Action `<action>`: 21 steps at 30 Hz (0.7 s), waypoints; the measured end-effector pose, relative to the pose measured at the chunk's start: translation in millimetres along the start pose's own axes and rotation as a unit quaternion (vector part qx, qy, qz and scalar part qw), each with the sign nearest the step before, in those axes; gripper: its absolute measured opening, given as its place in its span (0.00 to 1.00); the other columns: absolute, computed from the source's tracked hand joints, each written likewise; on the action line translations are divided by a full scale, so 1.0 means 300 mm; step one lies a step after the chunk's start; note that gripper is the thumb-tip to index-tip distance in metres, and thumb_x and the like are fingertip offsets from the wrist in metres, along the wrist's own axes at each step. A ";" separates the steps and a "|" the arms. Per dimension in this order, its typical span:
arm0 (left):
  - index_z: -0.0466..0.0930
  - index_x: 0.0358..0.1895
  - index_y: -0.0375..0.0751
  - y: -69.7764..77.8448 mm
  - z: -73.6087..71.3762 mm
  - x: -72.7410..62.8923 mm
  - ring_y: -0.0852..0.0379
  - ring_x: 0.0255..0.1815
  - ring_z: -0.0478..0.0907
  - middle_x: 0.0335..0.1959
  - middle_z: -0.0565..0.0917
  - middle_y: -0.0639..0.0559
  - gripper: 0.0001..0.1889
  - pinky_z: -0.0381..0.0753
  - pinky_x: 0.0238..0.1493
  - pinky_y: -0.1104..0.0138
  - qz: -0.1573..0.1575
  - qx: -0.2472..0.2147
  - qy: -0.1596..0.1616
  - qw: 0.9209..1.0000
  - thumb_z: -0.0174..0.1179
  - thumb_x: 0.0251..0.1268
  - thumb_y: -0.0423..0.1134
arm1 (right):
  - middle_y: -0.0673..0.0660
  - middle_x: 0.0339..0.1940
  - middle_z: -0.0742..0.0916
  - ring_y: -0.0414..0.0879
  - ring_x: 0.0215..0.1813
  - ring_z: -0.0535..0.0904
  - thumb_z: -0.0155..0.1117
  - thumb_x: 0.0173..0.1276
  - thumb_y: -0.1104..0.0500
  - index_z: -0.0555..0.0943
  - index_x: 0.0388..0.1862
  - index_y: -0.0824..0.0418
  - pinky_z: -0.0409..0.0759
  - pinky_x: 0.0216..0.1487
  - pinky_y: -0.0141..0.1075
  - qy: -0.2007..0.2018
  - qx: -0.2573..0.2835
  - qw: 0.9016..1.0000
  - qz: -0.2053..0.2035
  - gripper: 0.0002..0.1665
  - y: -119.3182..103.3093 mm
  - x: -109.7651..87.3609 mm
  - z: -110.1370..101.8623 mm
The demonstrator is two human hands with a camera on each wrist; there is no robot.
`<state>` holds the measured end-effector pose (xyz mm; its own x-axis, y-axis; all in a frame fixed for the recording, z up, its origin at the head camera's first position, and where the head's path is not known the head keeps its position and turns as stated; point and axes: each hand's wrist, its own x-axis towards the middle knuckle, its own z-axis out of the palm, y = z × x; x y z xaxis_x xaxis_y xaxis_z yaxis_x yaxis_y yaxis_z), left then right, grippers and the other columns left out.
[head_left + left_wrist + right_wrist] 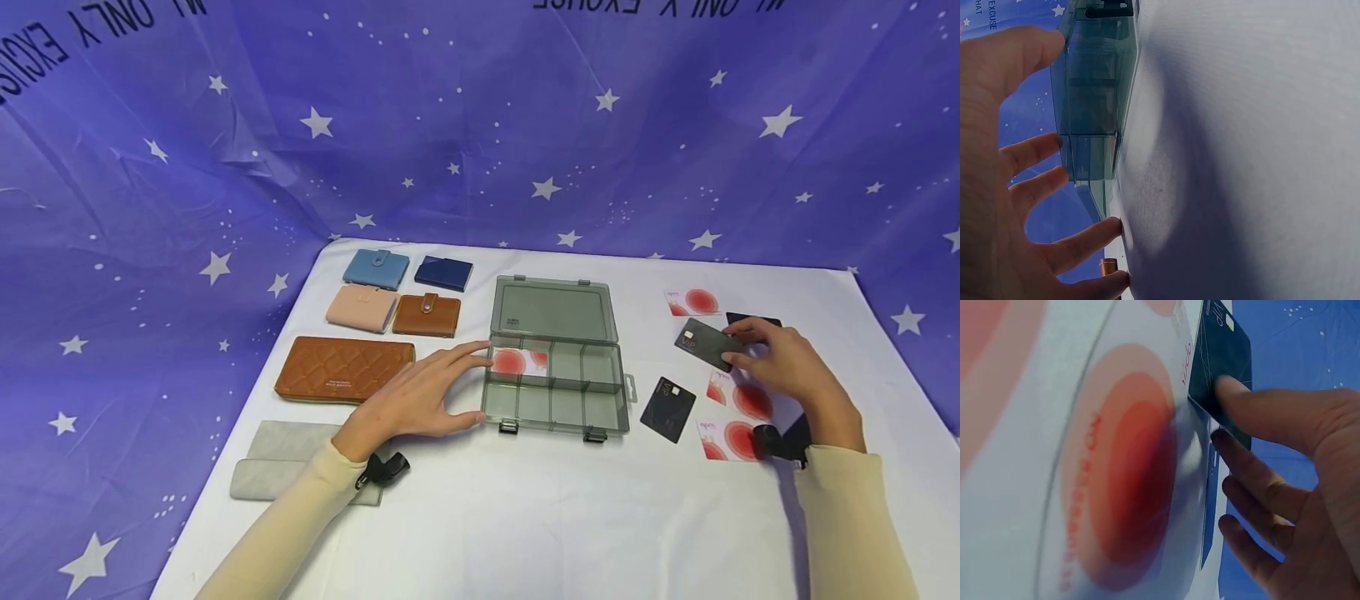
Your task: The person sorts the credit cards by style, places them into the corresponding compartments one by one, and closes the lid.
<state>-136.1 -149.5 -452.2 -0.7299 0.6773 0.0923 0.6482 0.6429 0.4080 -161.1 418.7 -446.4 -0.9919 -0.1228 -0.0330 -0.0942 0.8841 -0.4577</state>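
Note:
Between thumb and fingers, my right hand [783,362] pinches a black VIP card [703,342] by its right end; the right wrist view shows the thumb flat on the card [1216,369]. Below it lie red-and-white cards [742,398] and another black VIP card [667,408]. My left hand [423,392] has its fingers spread, with fingertips at the left wall of a clear grey-green compartment box [588,408]. The box's lid [553,308] lies folded back. One red-and-white card [519,362] sits in its upper left compartments.
Left of the box are a blue wallet [377,268], a navy card holder [444,272], a pink wallet [362,307], a brown snap wallet [427,316], a quilted brown wallet [341,367] and a grey pouch [273,479]. A purple star-patterned cloth [480,150] surrounds the white table.

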 end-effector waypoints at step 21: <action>0.72 0.79 0.57 -0.006 -0.001 0.005 0.49 0.77 0.73 0.87 0.60 0.64 0.41 0.76 0.71 0.50 0.011 0.006 0.006 1.000 0.66 0.67 0.70 | 0.67 0.47 0.92 0.74 0.54 0.88 0.71 0.76 0.63 0.85 0.61 0.60 0.78 0.52 0.33 0.136 0.071 0.985 -0.073 0.17 -0.308 -0.012 0.040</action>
<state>-138.6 -149.7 -452.6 -0.7178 0.6872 0.1122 0.6667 0.6318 0.3954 -147.9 332.1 -414.7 -0.9569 -0.1014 0.2722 -0.2434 0.7913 -0.5609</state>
